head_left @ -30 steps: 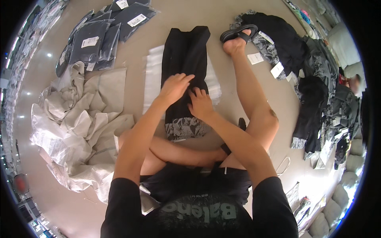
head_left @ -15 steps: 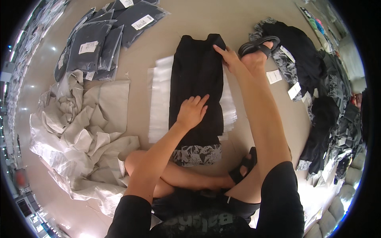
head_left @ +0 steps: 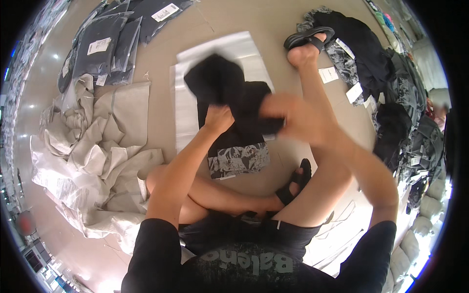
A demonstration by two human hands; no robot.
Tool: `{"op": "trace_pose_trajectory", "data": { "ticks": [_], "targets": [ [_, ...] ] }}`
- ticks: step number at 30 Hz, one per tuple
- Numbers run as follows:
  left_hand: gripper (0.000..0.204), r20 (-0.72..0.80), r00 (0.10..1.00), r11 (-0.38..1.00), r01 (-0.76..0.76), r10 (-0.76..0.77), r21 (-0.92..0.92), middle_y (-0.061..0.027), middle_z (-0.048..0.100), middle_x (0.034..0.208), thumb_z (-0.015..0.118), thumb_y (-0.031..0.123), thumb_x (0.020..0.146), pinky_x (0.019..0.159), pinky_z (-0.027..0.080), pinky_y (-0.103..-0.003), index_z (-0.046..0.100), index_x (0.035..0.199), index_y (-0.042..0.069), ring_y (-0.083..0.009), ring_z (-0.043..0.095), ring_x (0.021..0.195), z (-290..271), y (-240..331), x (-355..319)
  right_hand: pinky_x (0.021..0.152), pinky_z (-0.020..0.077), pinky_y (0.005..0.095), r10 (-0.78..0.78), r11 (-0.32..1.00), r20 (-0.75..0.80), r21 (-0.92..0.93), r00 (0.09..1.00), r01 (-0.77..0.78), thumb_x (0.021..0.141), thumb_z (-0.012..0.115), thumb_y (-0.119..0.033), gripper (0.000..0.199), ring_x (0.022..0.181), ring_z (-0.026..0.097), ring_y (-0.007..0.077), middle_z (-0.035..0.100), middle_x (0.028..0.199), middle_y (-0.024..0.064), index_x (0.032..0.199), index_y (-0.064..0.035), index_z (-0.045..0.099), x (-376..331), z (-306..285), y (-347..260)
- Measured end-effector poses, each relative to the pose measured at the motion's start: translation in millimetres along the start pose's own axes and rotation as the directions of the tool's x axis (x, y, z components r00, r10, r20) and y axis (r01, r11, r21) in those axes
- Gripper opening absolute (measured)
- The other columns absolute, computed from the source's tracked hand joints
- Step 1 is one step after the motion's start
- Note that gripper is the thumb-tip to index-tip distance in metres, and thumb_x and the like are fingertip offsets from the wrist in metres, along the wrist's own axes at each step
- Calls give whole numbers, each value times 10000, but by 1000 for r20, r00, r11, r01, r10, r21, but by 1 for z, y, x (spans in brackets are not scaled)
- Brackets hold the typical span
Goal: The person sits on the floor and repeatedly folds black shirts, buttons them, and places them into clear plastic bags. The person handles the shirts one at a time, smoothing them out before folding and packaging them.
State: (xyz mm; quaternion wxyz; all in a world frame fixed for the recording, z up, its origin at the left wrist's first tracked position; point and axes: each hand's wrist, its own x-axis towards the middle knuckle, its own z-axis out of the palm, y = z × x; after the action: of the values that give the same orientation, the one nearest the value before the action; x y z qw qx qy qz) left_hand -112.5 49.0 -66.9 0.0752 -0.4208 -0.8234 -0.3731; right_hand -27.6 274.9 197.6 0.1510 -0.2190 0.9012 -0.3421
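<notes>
In front of me a black garment [head_left: 251, 95] with a grey-and-white patterned end [head_left: 239, 160] lies partly on a stack of clear plastic bags [head_left: 239, 49]. Its far part is bunched up and raised, smeared by motion. My left hand [head_left: 220, 118] is closed on the black cloth at its left side. My right hand [head_left: 293, 115] is at the right side of the cloth, and its fingers are too blurred to read. The patterned end lies flat, nearest to me.
Bagged dark garments [head_left: 100, 46] with white labels are piled at the far left. Beige woven sacking [head_left: 97, 146] lies crumpled on the left. Loose black and patterned garments [head_left: 361, 44] with tags heap up on the right, beyond my sandalled foot [head_left: 305, 49].
The garment lay flat under my open left hand, with my right hand at its far corner. Now its far part is lifted and bunched toward me, uncovering more of the plastic bags.
</notes>
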Motion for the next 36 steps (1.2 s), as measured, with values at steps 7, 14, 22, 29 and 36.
{"op": "trace_pose_trajectory", "data": {
  "ticks": [7,14,22,29,36],
  "targets": [
    [410,494,867,971,167,-61,-173,-131,690,1398,722,203,998,1119,505,-398,688,1366,27,-281,643,1268,-92,42,-27,991,514,494,-29,999,39,-44,999,30,794,660,66,347,1173,627,365,703,1116,94,1105,-67,736,-120,150,34],
    [502,541,366,23,843,-757,-538,-159,703,1382,691,371,1027,1079,501,-404,679,1373,8,-315,664,1235,-116,-5,-107,1065,517,473,617,778,-520,287,591,-559,1033,700,-272,404,1188,679,370,717,1243,228,1311,21,680,-37,152,57],
    [375,-80,674,653,670,-735,-354,-287,736,1106,628,298,1085,910,533,-502,643,1187,-63,-477,691,1065,-45,63,-115,958,584,455,678,159,-144,986,721,47,989,799,-414,665,1010,751,329,777,1162,172,1432,46,614,19,174,131],
    [473,-152,515,537,810,-844,-238,-267,726,1204,698,354,1051,985,535,-465,626,1281,-52,-430,697,1130,-30,53,-109,968,540,509,556,800,-768,392,317,-454,991,731,-158,591,1115,678,426,713,1236,189,1534,-36,531,19,192,148],
    [615,136,435,390,882,-890,-265,-229,733,1262,805,389,964,988,549,-424,657,1308,-98,-343,712,1142,-56,105,-122,1293,246,597,225,850,-688,-208,690,-484,1084,560,-467,644,1598,335,366,398,1717,100,1664,-225,421,-10,259,86]
  ]
}}
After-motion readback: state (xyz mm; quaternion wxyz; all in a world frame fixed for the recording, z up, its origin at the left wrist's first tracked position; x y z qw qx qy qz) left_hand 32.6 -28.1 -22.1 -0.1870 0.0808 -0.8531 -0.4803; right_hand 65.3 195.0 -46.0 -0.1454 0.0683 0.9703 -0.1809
